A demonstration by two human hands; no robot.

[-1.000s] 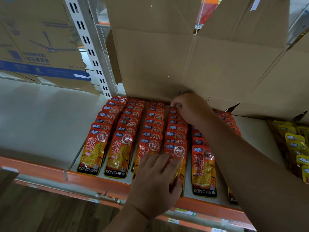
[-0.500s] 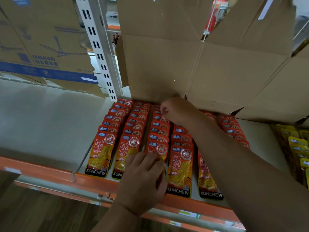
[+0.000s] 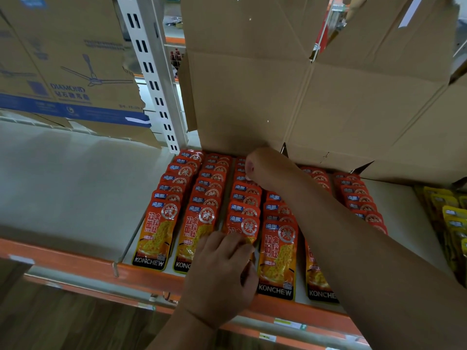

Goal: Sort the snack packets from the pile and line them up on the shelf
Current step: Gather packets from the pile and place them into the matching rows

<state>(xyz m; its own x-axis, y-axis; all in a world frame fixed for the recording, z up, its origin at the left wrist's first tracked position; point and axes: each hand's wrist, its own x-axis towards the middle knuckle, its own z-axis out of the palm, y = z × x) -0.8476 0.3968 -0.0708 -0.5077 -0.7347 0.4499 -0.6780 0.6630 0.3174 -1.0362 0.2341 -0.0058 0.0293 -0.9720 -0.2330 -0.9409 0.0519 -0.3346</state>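
Observation:
Several rows of red KONCHEW snack packets (image 3: 154, 236) lie overlapped on the pale shelf (image 3: 404, 223), running from the orange front edge back to a cardboard box. My left hand (image 3: 222, 274) rests on the front packet of the third row (image 3: 243, 224), fingers laid over it near the shelf edge. My right hand (image 3: 265, 165) reaches across to the back of that same row, against the box wall. Its fingers point down and away, hidden behind the knuckles. My right forearm covers part of the fourth and fifth rows.
A large open cardboard box (image 3: 252, 97) stands right behind the packets. Yellow packets (image 3: 452, 223) lie at the right edge. A white slotted upright (image 3: 154, 84) and a fan-printed carton (image 3: 63, 72) are at the left, above a bare shelf board (image 3: 63, 193). The orange shelf lip (image 3: 63, 256) runs along the front.
My right hand shifted left from the back of the fourth row to the back of the third. My left hand moved left from the fourth row's front packet onto the third row's.

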